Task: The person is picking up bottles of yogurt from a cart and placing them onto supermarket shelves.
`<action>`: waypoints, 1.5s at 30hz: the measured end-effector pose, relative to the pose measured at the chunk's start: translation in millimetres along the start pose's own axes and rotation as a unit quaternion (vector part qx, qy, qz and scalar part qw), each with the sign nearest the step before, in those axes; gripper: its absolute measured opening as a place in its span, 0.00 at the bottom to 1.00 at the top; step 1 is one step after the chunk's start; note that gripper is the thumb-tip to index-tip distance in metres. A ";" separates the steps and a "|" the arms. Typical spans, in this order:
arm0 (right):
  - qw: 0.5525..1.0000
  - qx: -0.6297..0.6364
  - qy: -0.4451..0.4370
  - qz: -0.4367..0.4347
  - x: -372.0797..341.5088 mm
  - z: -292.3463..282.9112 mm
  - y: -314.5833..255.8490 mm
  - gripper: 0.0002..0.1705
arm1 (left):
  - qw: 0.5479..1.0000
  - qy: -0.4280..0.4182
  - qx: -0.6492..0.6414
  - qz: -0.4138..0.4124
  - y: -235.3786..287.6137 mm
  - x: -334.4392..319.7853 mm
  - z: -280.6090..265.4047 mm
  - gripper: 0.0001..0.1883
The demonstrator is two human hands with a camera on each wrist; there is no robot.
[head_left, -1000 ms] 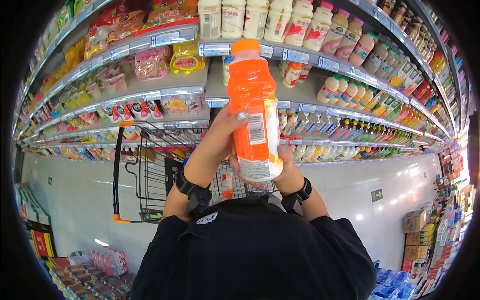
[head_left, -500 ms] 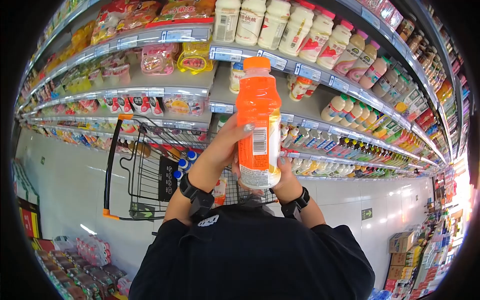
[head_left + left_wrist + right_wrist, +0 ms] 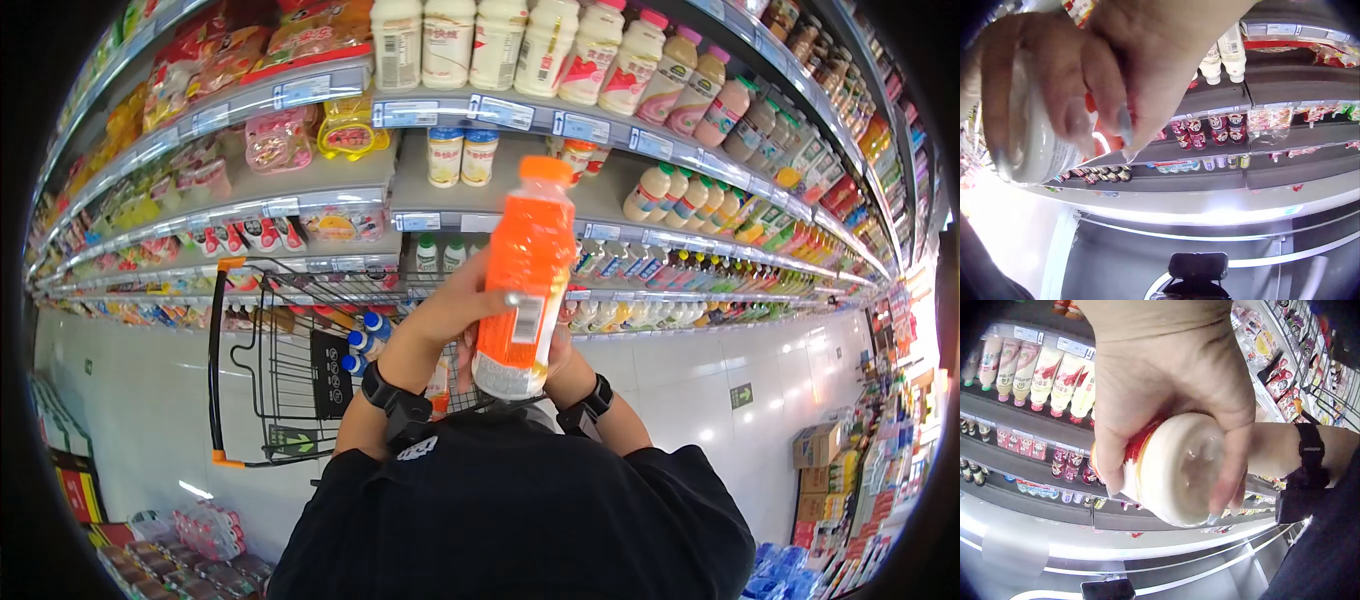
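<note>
Alongside grey supermarket shelves (image 3: 412,172), a person's left hand (image 3: 452,308) and right hand (image 3: 563,362) curled their fingers around a slightly tilted, orange-capped plastic bottle (image 3: 526,270) near a black wire shopping cart (image 3: 215,350).

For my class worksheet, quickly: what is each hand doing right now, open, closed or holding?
Left hand: curled round the orange bottle.
Right hand: gripping the same bottle near its base.
</note>
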State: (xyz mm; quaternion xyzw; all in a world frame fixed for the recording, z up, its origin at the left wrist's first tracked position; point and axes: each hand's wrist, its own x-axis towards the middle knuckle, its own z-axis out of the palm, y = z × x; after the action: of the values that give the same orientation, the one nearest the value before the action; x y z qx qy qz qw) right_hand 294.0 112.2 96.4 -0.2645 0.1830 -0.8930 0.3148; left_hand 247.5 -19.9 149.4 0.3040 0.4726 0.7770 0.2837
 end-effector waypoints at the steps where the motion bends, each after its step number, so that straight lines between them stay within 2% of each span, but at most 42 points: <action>1: 1.000 -0.017 0.009 -0.018 -5.9 -7.1 2.4 0.50 | 0.999 -0.035 0.007 -0.003 -4.6 2.6 -2.2 0.39; 3: 0.997 -0.053 0.026 -0.051 -18.1 -22.5 6.9 0.51 | 0.994 -0.104 0.019 -0.007 -14.7 8.1 -8.6 0.37; 7: 0.985 -0.155 0.070 -0.019 -40.0 -42.8 -4.5 0.49 | 0.987 -0.149 0.050 -0.044 -21.2 17.1 -8.3 0.41; 8: 0.971 -0.216 0.096 -0.020 -49.8 -55.3 -8.7 0.45 | 0.982 -0.159 0.084 -0.050 -24.8 20.4 -10.1 0.42; 11: 0.924 -0.339 0.178 -0.013 -61.4 -46.5 -17.1 0.41 | 0.963 -0.185 0.184 -0.060 -31.6 30.4 -13.7 0.42; 12: 0.920 -0.358 0.157 0.004 -68.6 -60.8 -16.5 0.38 | 0.954 -0.196 0.218 -0.058 -30.1 33.1 -13.2 0.42; 15: 0.879 -0.438 0.178 0.060 -71.4 -72.3 -22.9 0.35 | 0.935 -0.203 0.287 -0.035 -40.8 40.5 -19.8 0.41; 17: 0.850 -0.500 0.168 0.005 -73.3 -70.0 -29.4 0.32 | 0.918 -0.221 0.328 -0.038 -42.7 49.4 -20.5 0.40; 18: 0.847 -0.501 0.179 -0.007 -76.6 -73.5 -31.5 0.32 | 0.908 -0.238 0.334 -0.092 -40.0 54.1 -18.7 0.40; 21: 0.852 -0.469 0.228 -0.046 -88.2 -93.3 -38.2 0.31 | 0.878 -0.220 0.421 0.064 -66.1 67.9 -21.4 0.38; 22: 0.856 -0.447 0.252 -0.064 -92.6 -104.9 -38.1 0.31 | 0.864 -0.241 0.438 0.059 -70.0 77.0 -21.3 0.38; 25: 0.871 -0.314 0.348 -0.145 -107.7 -165.9 -28.7 0.30 | 0.864 -0.195 0.456 0.088 -84.5 94.8 -15.9 0.38; 26: 0.867 -0.260 0.384 -0.182 -114.4 -193.0 -25.2 0.30 | 0.871 -0.200 0.445 0.064 -83.0 102.5 -9.9 0.41; 27: 0.857 -0.213 0.416 -0.217 -120.8 -216.4 -22.0 0.30 | 0.871 -0.188 0.448 0.073 -94.3 110.3 -9.5 0.42; 29: 0.830 -0.199 0.451 -0.260 -129.0 -237.3 -29.4 0.30 | 0.871 -0.167 0.454 0.090 -125.1 126.4 -14.0 0.44; 30: 0.810 -0.246 0.456 -0.275 -123.3 -211.2 -42.1 0.31 | 0.861 -0.177 0.468 0.095 -127.9 135.5 -10.2 0.48; 32: 0.737 -0.393 0.479 -0.269 -128.9 -234.6 -65.7 0.33 | 0.857 -0.134 0.485 0.105 -140.8 154.9 -9.2 0.50; 33: 0.690 -0.460 0.492 -0.266 -131.9 -246.7 -77.7 0.35 | 0.857 -0.115 0.491 0.107 -148.8 164.7 -9.6 0.51; 35: 0.479 -0.695 0.491 -0.216 -114.3 -184.5 -139.6 0.37 | 0.862 -0.105 0.486 0.100 -157.1 193.5 -10.5 0.54; 38: 0.439 -0.684 0.527 -0.248 -101.9 -199.2 -185.3 0.34 | 0.866 -0.072 0.483 0.112 -160.2 240.8 -4.2 0.51; 41: 0.403 -0.661 0.583 -0.246 -93.5 -239.3 -213.3 0.35 | 0.914 -0.028 0.395 0.086 -194.7 276.3 -15.8 0.48; 42: 0.404 -0.641 0.601 -0.253 -90.4 -247.4 -220.3 0.34 | 0.927 -0.017 0.368 0.076 -198.4 286.0 -13.2 0.47; 45: 0.436 -0.588 0.657 -0.179 -81.9 -256.8 -238.7 0.31 | 0.927 -0.033 0.370 0.062 -213.1 316.4 -34.6 0.45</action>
State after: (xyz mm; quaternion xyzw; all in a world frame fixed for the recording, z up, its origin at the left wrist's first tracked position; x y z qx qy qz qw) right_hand 86.2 382.8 -18.8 0.2540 0.7643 -0.5124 -0.2981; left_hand 47.6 274.7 8.0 0.4416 0.6968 0.5527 0.1184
